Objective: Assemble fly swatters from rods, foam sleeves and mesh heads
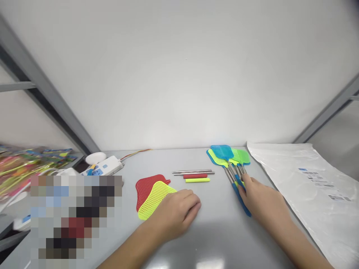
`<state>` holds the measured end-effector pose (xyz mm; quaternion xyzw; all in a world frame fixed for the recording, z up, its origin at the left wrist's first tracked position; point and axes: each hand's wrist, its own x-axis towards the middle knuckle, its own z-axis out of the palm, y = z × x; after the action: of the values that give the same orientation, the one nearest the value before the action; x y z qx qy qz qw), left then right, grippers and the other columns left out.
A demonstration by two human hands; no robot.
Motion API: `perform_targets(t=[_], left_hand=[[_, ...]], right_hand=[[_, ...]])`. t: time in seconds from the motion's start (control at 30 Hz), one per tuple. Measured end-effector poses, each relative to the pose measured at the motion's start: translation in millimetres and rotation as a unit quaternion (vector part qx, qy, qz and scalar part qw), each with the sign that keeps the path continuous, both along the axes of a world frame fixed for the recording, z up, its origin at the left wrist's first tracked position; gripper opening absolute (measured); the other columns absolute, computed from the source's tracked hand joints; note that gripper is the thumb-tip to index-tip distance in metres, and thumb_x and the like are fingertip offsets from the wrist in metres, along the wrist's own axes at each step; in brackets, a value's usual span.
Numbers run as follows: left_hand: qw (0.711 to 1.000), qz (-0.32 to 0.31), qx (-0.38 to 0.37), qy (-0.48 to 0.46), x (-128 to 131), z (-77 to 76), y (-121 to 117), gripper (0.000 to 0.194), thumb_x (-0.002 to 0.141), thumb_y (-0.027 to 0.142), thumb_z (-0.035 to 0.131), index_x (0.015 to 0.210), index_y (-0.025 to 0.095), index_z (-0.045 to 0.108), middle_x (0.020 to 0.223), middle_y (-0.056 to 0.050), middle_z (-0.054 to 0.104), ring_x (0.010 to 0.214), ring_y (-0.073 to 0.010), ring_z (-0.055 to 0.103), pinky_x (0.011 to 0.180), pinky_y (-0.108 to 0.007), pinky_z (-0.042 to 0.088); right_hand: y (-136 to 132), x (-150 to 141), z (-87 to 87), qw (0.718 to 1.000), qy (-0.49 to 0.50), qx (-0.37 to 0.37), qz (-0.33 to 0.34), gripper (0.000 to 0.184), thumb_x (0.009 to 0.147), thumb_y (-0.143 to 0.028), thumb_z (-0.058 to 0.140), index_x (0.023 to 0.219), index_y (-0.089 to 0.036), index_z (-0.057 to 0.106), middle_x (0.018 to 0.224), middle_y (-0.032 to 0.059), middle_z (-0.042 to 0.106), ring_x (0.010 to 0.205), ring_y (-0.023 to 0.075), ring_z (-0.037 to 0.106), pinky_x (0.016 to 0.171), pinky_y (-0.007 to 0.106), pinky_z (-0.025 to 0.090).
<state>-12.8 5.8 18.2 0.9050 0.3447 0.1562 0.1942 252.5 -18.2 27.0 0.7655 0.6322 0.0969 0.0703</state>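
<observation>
Left hand: the left hand (pixel 176 213) lies palm down at the lower middle of the frame, its side over the lower right edge of the yellow swatter head. Its fingers are pressed loosely together and slightly curled, pinching nothing that shows.

Right hand: the right hand (pixel 259 196) sits right of centre, with its fingers (pixel 243 180) together and against the steel handles of the bundle. Whether they are pinching the handles or only touching them, I cannot tell.

Already joined: the bundle of fly swatters (pixel 228 157) lies at centre right, with blue, green and yellow mesh heads fanned at the upper end. Steel shafts run down from them toward the right hand, and a blue grip (pixel 242 200) shows beneath it.

Still apart: the red swatter head (pixel 147 190) and yellow swatter head (pixel 155 198) overlap left of centre, with no shaft attached. Just above the left hand lie the thin steel rods (pixel 192 172), with a red grip sleeve (pixel 195 176) and a yellow grip sleeve (pixel 198 180) beside them, all unjoined.

Rest: all of this lies on a grey table top (pixel 215 239). A crumpled clear plastic sheet (pixel 297 186) with printed labels lies at right. At upper left are a white power strip (pixel 103 166) with coloured wires, a round white object (pixel 95 158) and a heap of bright packaged goods (pixel 28 168), blurred. A pixelated patch hides the lower left.
</observation>
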Motion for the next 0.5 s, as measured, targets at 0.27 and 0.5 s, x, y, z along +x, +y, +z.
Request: perform_targets(t=[0.27,0.5], left_hand=[[0.992,0.027,0.097,0.080,9.2,8.8,11.1,0.030,0.099,0.026,0.033,0.085,0.019,0.058,0.082,-0.005,0.065,0.075,-0.0191,0.061,0.062,-0.029,0.040],[0.983,0.058,0.122,0.124,17.5,15.9,29.1,0.025,0.096,0.027,0.038,0.087,0.018,0.059,0.083,-0.007,0.067,0.071,-0.0221,0.065,0.059,-0.031,0.045]], right_hand=[[34.9,-29.5,26.4,0.991,0.054,0.008,0.122,0.029,0.099,-0.033,0.031,0.095,-0.020,0.056,0.080,0.0073,0.069,0.067,0.0239,0.066,0.050,0.030,0.028],[111.4,-89.6,28.9,0.939,0.131,-0.103,0.302,0.018,0.090,-0.027,0.051,0.093,-0.022,0.068,0.087,0.0064,0.071,0.078,0.0184,0.065,0.060,0.025,0.036]])
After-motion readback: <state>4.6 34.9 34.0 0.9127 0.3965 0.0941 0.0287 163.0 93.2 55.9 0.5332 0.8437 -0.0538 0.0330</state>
